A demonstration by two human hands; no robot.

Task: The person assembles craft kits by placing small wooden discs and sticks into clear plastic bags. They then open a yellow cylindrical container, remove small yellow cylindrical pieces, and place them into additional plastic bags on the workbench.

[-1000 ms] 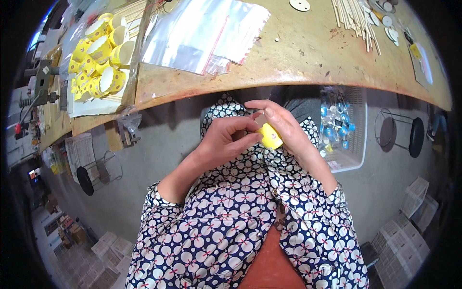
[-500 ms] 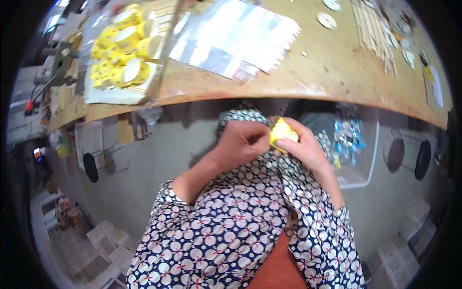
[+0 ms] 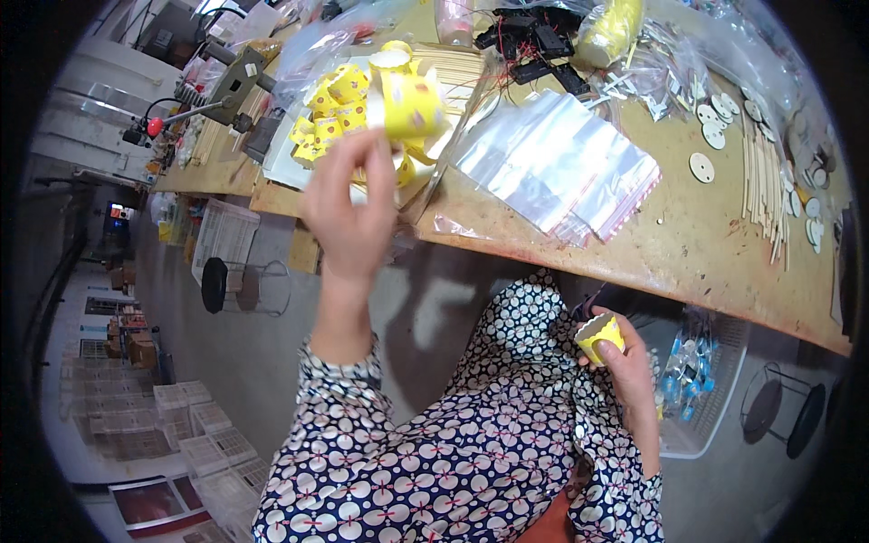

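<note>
My left hand [image 3: 351, 210] is raised over the wooden table's front edge, fingers pinching a yellow paper cup [image 3: 409, 98] above a heap of like yellow cups [image 3: 335, 118] on a white sheet. My right hand [image 3: 625, 371] stays low by my lap, below the table edge, holding another small yellow paper cup [image 3: 600, 334] upright. Both sleeves are dark blue with a white and red pattern.
On the wooden table [image 3: 670, 244] lie a stack of clear zip bags [image 3: 557, 167], wooden sticks [image 3: 765, 181], round wooden discs [image 3: 701, 167], black parts with wires [image 3: 534, 41]. A clear bin with blue items [image 3: 697, 380] sits under the table at right; stools [image 3: 240, 285] stand around.
My left hand has left my right hand at the lap and risen to the cup pile on the table with a cup. The view tilted up toward the table.
</note>
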